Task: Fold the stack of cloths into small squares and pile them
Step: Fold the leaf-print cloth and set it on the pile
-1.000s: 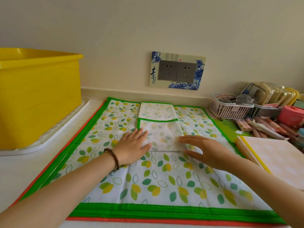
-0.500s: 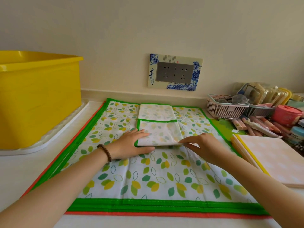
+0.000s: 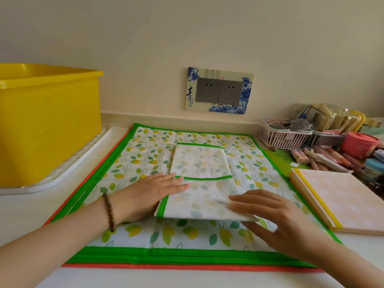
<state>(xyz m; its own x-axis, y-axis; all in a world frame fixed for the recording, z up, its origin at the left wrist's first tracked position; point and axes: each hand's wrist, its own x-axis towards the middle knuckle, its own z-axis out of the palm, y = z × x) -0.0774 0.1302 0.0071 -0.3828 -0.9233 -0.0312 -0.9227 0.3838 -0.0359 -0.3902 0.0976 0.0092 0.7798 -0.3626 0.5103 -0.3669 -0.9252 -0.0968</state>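
From the head camera, a folded cloth [image 3: 202,173] lies on top of the stack of cloths [image 3: 143,154], which is spread flat on the surface [image 3: 20,215]. The folded cloth sits right between the two hands. The left hand [image 3: 145,194] lies flat, and its fingers [image 3: 176,182] are straight and rest on the left edge of the folded cloth, holding nothing. The right hand [image 3: 276,217] is at the near right corner. Its fingers [image 3: 245,199] are spread on top of the cloth and its thumb looks tucked under the corner, so it seems to pinch that corner. The step looks like making the next fold, since the cloth is a long shape and not a small square yet. Next, I think the near half needs to go over the far half, away from the fingers, with the edges lined up, then be pressed flat. A yellow tub [image 3: 47,125] stands well off to the left of the left fingers.
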